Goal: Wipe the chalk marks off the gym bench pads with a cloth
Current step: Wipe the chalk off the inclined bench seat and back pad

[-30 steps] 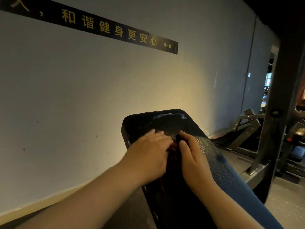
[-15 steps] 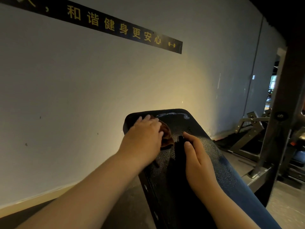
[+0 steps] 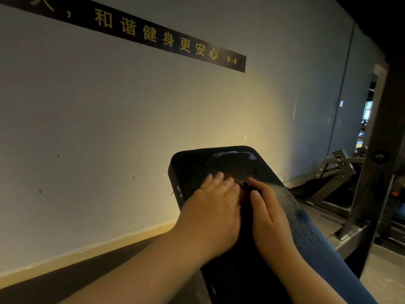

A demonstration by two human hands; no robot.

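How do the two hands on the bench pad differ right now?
The left hand lies palm-down over the mostly hidden cloth, fingers blurred; the right hand is sharp and rests beside the cloth. The left hand sits nearer the pad's left edge, the right hand toward its right side. Both press on the bench pad, short of the chalk mark.

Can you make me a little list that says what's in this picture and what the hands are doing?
place: gym, bench beside a wall
bench pad: black, tilted up, far end near the wall
chalk mark: white curved smear near the pad's far end, not yet wiped
left hand: flat on the pad, pressing down
cloth: reddish-brown, mostly hidden under the left hand
right hand: resting on the pad beside the left
wall sign: black strip, yellow characters
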